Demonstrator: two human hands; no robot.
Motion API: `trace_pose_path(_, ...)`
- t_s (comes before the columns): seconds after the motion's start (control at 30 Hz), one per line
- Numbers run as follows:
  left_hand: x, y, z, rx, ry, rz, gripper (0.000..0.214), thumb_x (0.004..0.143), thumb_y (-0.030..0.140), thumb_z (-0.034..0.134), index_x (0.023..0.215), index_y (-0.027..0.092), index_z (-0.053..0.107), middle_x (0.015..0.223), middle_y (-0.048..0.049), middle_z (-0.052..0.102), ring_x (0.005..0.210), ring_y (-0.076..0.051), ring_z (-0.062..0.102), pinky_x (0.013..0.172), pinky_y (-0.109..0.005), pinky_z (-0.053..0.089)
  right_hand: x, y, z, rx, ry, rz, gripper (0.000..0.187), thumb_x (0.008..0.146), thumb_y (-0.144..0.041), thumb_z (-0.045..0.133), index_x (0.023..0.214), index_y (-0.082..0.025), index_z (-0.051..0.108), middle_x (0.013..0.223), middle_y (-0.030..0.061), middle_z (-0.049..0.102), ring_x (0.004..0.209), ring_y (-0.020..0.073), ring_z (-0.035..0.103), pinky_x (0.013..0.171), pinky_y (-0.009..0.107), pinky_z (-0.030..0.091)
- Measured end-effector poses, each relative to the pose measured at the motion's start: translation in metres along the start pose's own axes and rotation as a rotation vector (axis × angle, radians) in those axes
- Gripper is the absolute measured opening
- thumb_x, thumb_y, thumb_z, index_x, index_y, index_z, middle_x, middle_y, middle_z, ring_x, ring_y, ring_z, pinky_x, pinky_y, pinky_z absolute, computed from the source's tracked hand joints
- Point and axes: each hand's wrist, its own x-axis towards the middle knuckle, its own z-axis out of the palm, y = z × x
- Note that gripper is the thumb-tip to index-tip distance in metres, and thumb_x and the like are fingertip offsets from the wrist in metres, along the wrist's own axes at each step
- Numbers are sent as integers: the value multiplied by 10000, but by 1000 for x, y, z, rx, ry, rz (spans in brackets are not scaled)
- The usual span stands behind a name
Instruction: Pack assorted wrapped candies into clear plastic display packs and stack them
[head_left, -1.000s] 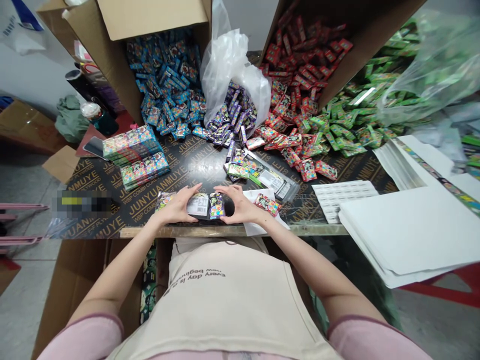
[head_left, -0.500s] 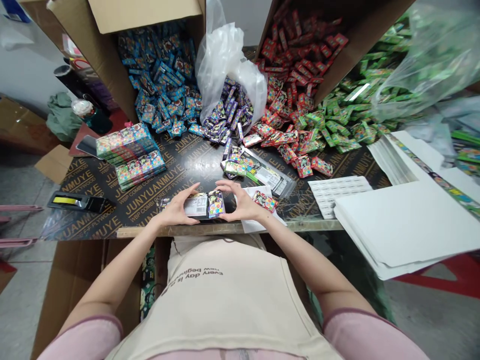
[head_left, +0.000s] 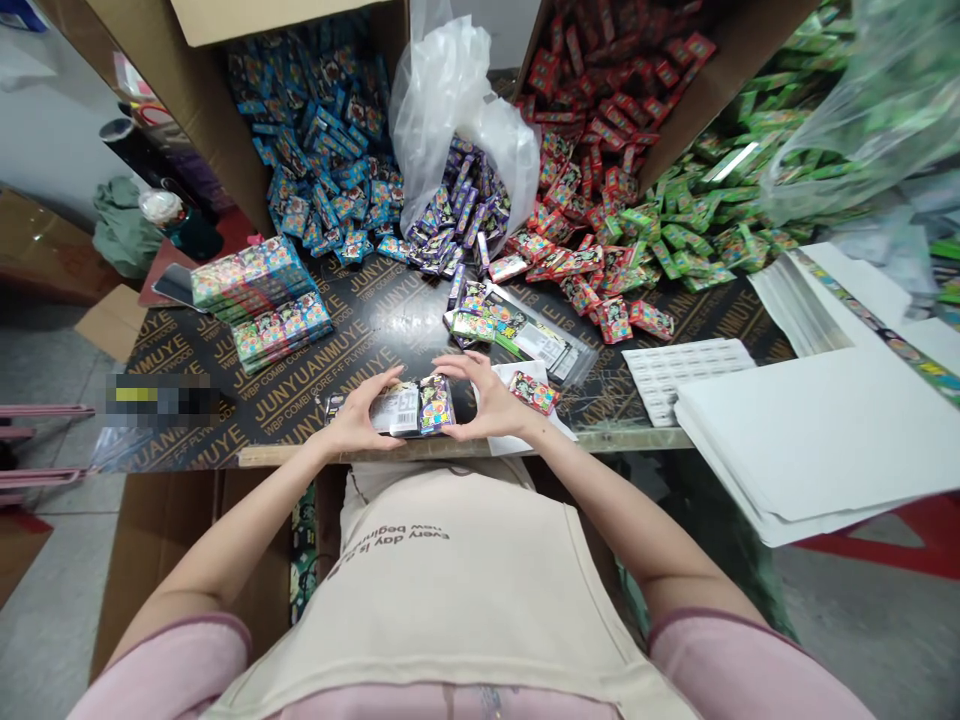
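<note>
A dark pouch with a white barcode label (head_left: 403, 417) lies near the table's front edge, and a small purple packet (head_left: 435, 405) is at its right end. My left hand (head_left: 354, 420) is closed around the left part of the pouch, its thumb on the near edge and fingers on the far edge. Around the purple packet's right end curl the thumb and forefinger of my right hand (head_left: 491, 405). Just right of that hand, a red packet (head_left: 534, 392) rests on white paper (head_left: 511, 444). Beyond it lies another barcoded pouch (head_left: 551, 340) beside a green packet (head_left: 472, 326).
Heaps of blue (head_left: 330, 190), purple (head_left: 459, 205), red (head_left: 592, 190) and green packets (head_left: 686, 230) line the back. Stacked multicoloured packets (head_left: 281, 330) stand at left. To the right are a label sheet (head_left: 682, 375) and white cards (head_left: 817, 430).
The view has shifted slightly. Both hands keep nearly the same hold on the pouch and purple packet; nothing else has visibly moved.
</note>
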Motion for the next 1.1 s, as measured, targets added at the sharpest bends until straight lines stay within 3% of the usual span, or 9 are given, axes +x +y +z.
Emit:
trace_pose_path(0.17, -5, 0, 3, 49, 78, 23, 1040, 580, 358, 814, 1467, 239, 285, 1320, -115, 542, 1193, -299, 538, 1052, -471, 401, -1, -16, -2, -208, -25, -152, 670, 694, -375, 677, 1313, -247, 453, 1222, 71, 620, 1125, 267, 557, 1126, 533, 124)
trace_pose_path(0.37, -4, -5, -3, -15, 189, -22, 1106, 564, 394, 834, 1485, 221, 247, 1246, -110, 579, 1135, -279, 574, 1018, -447, 426, -5, -20, -3, -295, 251, -120, 682, 707, -393, 705, 1319, -291, 421, 1264, 68, 608, 1117, 270, 562, 1110, 526, 183)
trace_pose_path(0.43, -2, -5, -4, -3, 198, -30, 1124, 559, 411, 838, 1490, 224, 237, 1244, -107, 580, 1134, -280, 575, 1015, -448, 423, -6, -21, 0, -351, 290, -77, 672, 718, -384, 706, 1321, -301, 419, 1280, 64, 600, 1127, 280, 554, 1111, 537, 169)
trace_pose_path(0.6, 3, -4, -1, 27, 163, 6, 1174, 582, 401, 829, 1515, 234, 136, 1251, -100, 584, 1148, -279, 567, 1024, -448, 404, -8, -21, 8, -331, 157, -93, 666, 710, -368, 699, 1311, -271, 430, 1249, 77, 613, 1102, 278, 569, 1118, 552, 145)
trace_pose_path(0.8, 8, 0, -1, 87, 65, 34, 1174, 598, 346, 816, 1521, 249, 96, 1280, -100, 574, 1169, -289, 549, 1025, -449, 400, -11, 1, 17, -168, 102, -44, 736, 686, -400, 705, 1340, -260, 399, 1252, 87, 606, 1127, 273, 568, 1115, 535, 198)
trace_pose_path(0.93, 14, 1, -1, 126, 98, -33, 1145, 616, 398, 807, 1518, 250, 119, 1267, -99, 582, 1161, -292, 558, 1017, -450, 409, -15, 7, 27, -227, 151, 63, 916, 738, -573, 670, 1466, -208, 248, 1438, 156, 461, 1339, 312, 409, 1143, 547, 153)
trace_pose_path(1.0, 20, 0, 1, 142, 128, -69, 1156, 612, 434, 807, 1519, 246, 116, 1257, -99, 588, 1142, -293, 573, 1006, -451, 420, -18, 5, 34, -272, 170, 91, 857, 817, -610, 570, 1489, -216, 213, 1463, 146, 442, 1384, 296, 356, 1158, 550, 96)
trace_pose_path(1.1, 30, -1, 8, 181, 130, -75, 1168, 598, 453, 809, 1519, 241, 122, 1236, -96, 602, 1113, -295, 590, 978, -444, 444, -17, 7, 33, -292, 87, 55, 607, 950, -521, 377, 1485, -265, 245, 1458, 92, 467, 1372, 237, 388, 1169, 519, 54)
